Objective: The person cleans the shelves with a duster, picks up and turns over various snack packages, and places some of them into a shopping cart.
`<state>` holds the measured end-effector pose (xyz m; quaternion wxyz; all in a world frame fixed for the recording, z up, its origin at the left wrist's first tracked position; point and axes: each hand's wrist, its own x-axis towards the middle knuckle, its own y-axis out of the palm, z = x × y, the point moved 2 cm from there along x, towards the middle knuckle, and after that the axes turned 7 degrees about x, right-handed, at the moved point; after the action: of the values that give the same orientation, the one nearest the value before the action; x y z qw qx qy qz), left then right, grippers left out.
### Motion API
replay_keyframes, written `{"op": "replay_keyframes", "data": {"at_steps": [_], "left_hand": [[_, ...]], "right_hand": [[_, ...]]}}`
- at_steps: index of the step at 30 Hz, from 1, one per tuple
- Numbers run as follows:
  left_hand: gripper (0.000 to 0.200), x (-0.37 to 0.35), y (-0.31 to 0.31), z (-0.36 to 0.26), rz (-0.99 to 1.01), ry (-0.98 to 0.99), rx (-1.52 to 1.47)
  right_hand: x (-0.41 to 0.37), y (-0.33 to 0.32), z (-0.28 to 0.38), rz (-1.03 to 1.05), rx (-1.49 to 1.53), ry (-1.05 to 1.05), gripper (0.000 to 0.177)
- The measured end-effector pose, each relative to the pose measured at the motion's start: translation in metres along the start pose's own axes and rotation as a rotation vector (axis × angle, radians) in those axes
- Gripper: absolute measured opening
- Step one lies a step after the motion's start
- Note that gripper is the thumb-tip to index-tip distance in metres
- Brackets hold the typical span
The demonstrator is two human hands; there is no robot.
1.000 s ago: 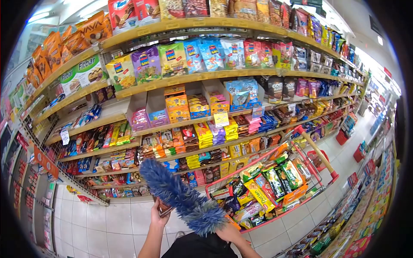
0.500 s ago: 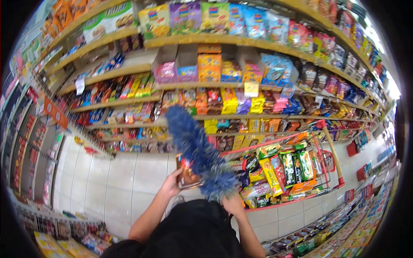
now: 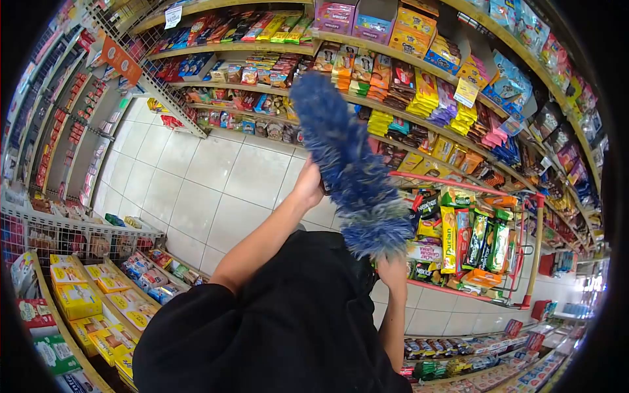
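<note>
A fluffy blue duster (image 3: 347, 157) points up toward the snack shelves, its pale lower end just above my right hand (image 3: 392, 270), which is closed round the handle end. My left hand (image 3: 308, 185) is left of the duster, fingers partly behind it. It holds a brown packet, of which only a dark edge shows beside the fibres.
A red-framed shopping cart (image 3: 531, 252) full of snack packets stands to the right. Stocked shelves (image 3: 249, 47) run across the top and curve down the right. Tiled floor (image 3: 203, 164) shows at the left. A display of yellow boxes (image 3: 78, 300) is at the lower left.
The view has turned and shifted, so the shelves appear tilted and higher. My left hand and the packet have moved behind the duster, hiding most of the packet. Both hands keep their hold.
</note>
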<state>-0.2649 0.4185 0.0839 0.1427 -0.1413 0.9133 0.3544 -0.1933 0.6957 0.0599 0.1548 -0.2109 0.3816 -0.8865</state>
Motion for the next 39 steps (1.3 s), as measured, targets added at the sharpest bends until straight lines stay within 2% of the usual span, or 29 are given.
{"op": "replay_keyframes", "data": {"at_steps": [3, 4, 5, 7, 9, 10, 11, 12, 13, 14, 15, 16, 20, 23, 26, 27, 28, 32, 35, 36, 37, 38, 39], "left_hand": [[0.032, -0.001, -0.004, 0.023, 0.094, 0.130, 0.133], [0.033, -0.015, 0.005, 0.022, 0.057, -0.014, 0.251], [0.035, -0.019, 0.005, 0.025, 0.086, -0.008, 0.254], [0.034, -0.021, 0.007, 0.023, 0.062, 0.020, 0.134], [0.038, -0.019, -0.001, 0.009, 0.065, -0.201, -0.133], [0.043, -0.001, -0.026, 0.017, 0.036, -0.174, -0.180], [0.040, 0.005, -0.033, 0.010, 0.222, -0.138, -0.402], [0.041, 0.027, -0.058, 0.018, 0.638, -0.172, -0.515], [0.042, 0.027, -0.059, 0.018, 0.576, -0.158, -0.453], [0.043, 0.027, -0.060, 0.018, 0.514, -0.147, -0.390], [0.044, 0.004, -0.038, -0.005, -0.019, -0.085, -0.137], [0.043, -0.003, -0.035, -0.013, -0.038, -0.146, -0.215], [0.045, 0.005, -0.086, -0.034, -0.058, 0.041, -0.290], [0.049, -0.002, -0.092, -0.044, 0.012, 0.209, -0.316], [0.057, -0.008, -0.095, -0.044, 0.055, 0.329, -0.378], [0.061, -0.011, -0.094, -0.043, 0.059, 0.359, -0.404], [0.067, -0.023, -0.081, -0.049, 0.083, 0.305, -0.373], [0.065, -0.045, -0.090, -0.066, -0.121, 0.295, -0.235], [0.058, -0.059, -0.077, -0.047, -0.168, 0.148, -0.142], [0.048, -0.056, -0.088, -0.035, -0.011, 0.075, -0.254], [0.042, -0.058, -0.089, -0.027, -0.058, 0.019, -0.245], [0.042, -0.055, -0.098, -0.021, -0.010, 0.004, -0.234], [0.041, -0.053, -0.104, -0.017, 0.036, -0.013, -0.222]], "right_hand": [[0.004, 0.012, -0.014, -0.093, 0.236, 0.309, 0.019], [0.012, 0.012, -0.012, -0.084, 0.175, 0.311, 0.018], [0.022, 0.007, -0.008, -0.073, 0.111, 0.316, 0.017], [0.035, 0.002, -0.008, -0.009, 0.047, 0.351, 0.016], [0.035, -0.001, -0.013, 0.093, 0.054, 0.431, 0.016], [0.027, 0.006, -0.017, 0.001, -0.067, 0.148, 0.019], [0.023, 0.006, -0.016, 0.061, -0.034, 0.103, 0.019], [0.022, 0.006, -0.013, 0.122, 0.000, 0.057, 0.020], [0.023, 0.007, -0.008, 0.184, 0.036, 0.013, 0.020], [0.039, -0.004, 0.020, 0.139, 0.161, 0.005, 0.022], [0.048, -0.002, 0.034, 0.185, 0.205, 0.028, 0.023], [0.053, 0.002, 0.046, 0.232, 0.251, 0.054, 0.024], [0.060, 0.025, 0.047, 0.374, 0.317, 0.146, 0.026], [0.071, 0.030, 0.069, 0.417, 0.257, 0.106, 0.026], [0.080, 0.039, 0.079, 0.419, 0.082, 0.231, 0.027], [0.083, 0.037, 0.081, 0.450, 0.116, 0.211, 0.028], [0.087, 0.035, 0.083, 0.483, 0.151, 0.188, 0.030], [0.075, 0.035, 0.076, 0.490, 0.323, 0.109, 0.034], [0.071, 0.029, 0.077, 0.356, 0.155, 0.191, 0.036], [0.070, 0.032, 0.071, 0.329, 0.156, 0.191, 0.036], [0.072, 0.040, 0.062, 0.301, 0.159, 0.186, 0.037], [0.076, 0.043, 0.055, 0.271, 0.163, 0.179, 0.037], [0.079, 0.042, 0.051, 0.283, 0.144, 0.261, 0.038]]}}
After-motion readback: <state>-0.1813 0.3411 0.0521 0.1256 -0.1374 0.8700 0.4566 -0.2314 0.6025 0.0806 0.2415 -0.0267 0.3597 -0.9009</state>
